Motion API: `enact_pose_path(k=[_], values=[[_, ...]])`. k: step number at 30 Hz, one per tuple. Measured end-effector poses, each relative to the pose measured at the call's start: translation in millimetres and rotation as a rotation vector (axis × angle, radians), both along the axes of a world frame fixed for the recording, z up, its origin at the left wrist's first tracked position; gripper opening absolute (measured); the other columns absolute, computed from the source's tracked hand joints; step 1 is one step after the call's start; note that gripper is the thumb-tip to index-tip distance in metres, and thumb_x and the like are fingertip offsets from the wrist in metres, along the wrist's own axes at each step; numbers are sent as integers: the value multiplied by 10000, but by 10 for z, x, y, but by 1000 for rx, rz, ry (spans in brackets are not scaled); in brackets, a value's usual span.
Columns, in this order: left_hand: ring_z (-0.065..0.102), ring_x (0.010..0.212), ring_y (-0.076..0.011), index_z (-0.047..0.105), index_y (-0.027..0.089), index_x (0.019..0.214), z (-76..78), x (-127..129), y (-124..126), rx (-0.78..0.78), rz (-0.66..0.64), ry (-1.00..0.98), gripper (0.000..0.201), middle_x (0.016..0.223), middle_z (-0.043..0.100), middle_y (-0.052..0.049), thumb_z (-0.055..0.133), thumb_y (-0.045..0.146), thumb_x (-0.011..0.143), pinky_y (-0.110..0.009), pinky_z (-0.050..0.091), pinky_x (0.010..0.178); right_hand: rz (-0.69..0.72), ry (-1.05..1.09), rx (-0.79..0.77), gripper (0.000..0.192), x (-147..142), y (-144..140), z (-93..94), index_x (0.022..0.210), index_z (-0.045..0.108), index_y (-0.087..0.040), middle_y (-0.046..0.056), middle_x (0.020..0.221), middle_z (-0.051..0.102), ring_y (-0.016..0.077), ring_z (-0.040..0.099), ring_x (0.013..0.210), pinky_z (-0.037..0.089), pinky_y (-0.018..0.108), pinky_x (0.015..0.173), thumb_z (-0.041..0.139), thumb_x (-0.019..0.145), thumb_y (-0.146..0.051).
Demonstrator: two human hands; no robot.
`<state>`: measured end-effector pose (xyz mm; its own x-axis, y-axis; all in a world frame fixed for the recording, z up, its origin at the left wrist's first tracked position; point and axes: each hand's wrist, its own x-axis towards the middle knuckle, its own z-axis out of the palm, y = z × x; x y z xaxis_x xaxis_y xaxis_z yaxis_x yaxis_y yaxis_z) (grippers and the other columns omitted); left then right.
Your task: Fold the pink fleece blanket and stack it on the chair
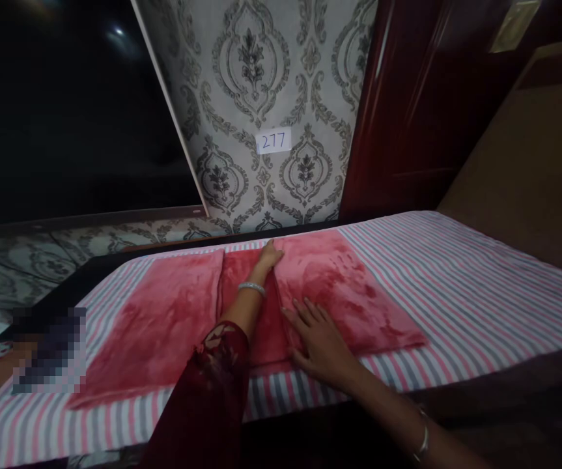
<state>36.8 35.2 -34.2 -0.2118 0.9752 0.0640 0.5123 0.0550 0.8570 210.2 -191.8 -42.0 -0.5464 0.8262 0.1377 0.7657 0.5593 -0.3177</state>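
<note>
A red plush blanket (168,326) lies on a striped cloth, its left and right sides folded inward. Between the two flaps a darker red strip of it shows. My left hand (269,255), with a bracelet at the wrist, reaches to the far end of the right flap's inner edge. Its fingers are bent together on the fabric there. Nearer to me, my right hand (322,345) rests flat on the right flap, fingers spread, close to the same inner edge and the front edge.
The striped cloth (466,280) covers the table and extends far to the right. A dark television screen (75,117) hangs at the left. Behind stands a patterned wall with a paper label (273,140). A brown panel (529,163) rises at the right. Another person, partly blurred out, is at the left edge.
</note>
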Motion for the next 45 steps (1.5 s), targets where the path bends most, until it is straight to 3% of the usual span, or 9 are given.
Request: enact_pose_path(k=[8, 14, 22, 26, 29, 33, 36, 41, 45], values=[[514, 1364, -250, 441, 225, 1496, 22, 54, 24, -30, -17, 151, 761, 1513, 517, -80, 655, 117, 773, -325, 406, 1120, -109, -80, 45, 705, -202, -74, 2, 1548, 397, -189, 200, 1537, 423, 369, 352, 1444, 337, 520, 1144, 553, 861, -158], [505, 1368, -224, 379, 237, 1533, 125, 52, -15, -18, -11, 211, 731, 1500, 533, -67, 577, 123, 838, -301, 406, 1117, -116, -5, -45, 717, -140, -5, 248, 1547, 400, -235, 126, 1492, 507, 262, 580, 1272, 492, 389, 1020, 347, 875, 9], [463, 1380, -350, 396, 204, 1526, 164, 35, -211, -35, 47, 319, 694, 1552, 416, -174, 589, 279, 863, -428, 385, 1134, 45, 61, -135, 318, -81, 38, 545, 1202, 704, -205, 106, 1175, 714, 264, 679, 1055, 524, 365, 920, 517, 975, -327], [142, 1538, -326, 351, 256, 1550, 217, 69, -252, 93, -158, 509, 671, 1689, 149, -63, 526, 358, 910, -488, 129, 1250, -11, 105, 86, 493, -96, 259, 471, 1455, 528, -190, 128, 1460, 540, 301, 424, 1403, 332, 475, 1155, 455, 1004, -374], [96, 1549, -320, 430, 264, 1508, 144, 61, -274, 10, -305, 577, 597, 1669, 229, -62, 493, 403, 931, -560, 43, 1243, 13, -45, 45, 638, -162, 342, 217, 1543, 403, -232, 102, 1632, 266, 349, 164, 1517, 155, 618, 1194, 530, 956, -449], [138, 1540, -342, 443, 243, 1501, 58, 61, -278, -91, -284, 525, 611, 1636, 303, -100, 503, 449, 929, -605, 57, 1226, 30, -133, -7, 642, -208, 327, -58, 1560, 359, -281, 69, 1656, 163, 332, 126, 1527, 112, 643, 1187, 492, 964, -480], [237, 1515, -339, 544, 242, 1422, 169, 33, -263, -121, -302, 456, 592, 1583, 402, -106, 600, 467, 878, -567, 133, 1230, 25, -149, 5, 626, -199, 316, -96, 1560, 359, -286, 65, 1655, 168, 331, 131, 1526, 124, 637, 1187, 474, 974, -472], [566, 1308, -239, 722, 224, 1174, 559, -471, -468, -77, -328, 335, 387, 1341, 669, -65, 679, 421, 843, -315, 382, 1138, 31, -141, 50, 608, -181, 337, -135, 1550, 383, -286, 82, 1645, 215, 330, 170, 1519, 163, 634, 1179, 468, 974, -462], [568, 1300, -242, 708, 216, 1193, 812, -1306, -1049, -44, -100, 353, 392, 1356, 659, -58, 702, 353, 826, -307, 400, 1121, 53, -100, 86, 602, -159, 382, -241, 1545, 392, -293, 85, 1637, 250, 337, 192, 1513, 173, 644, 1172, 458, 970, -457]])
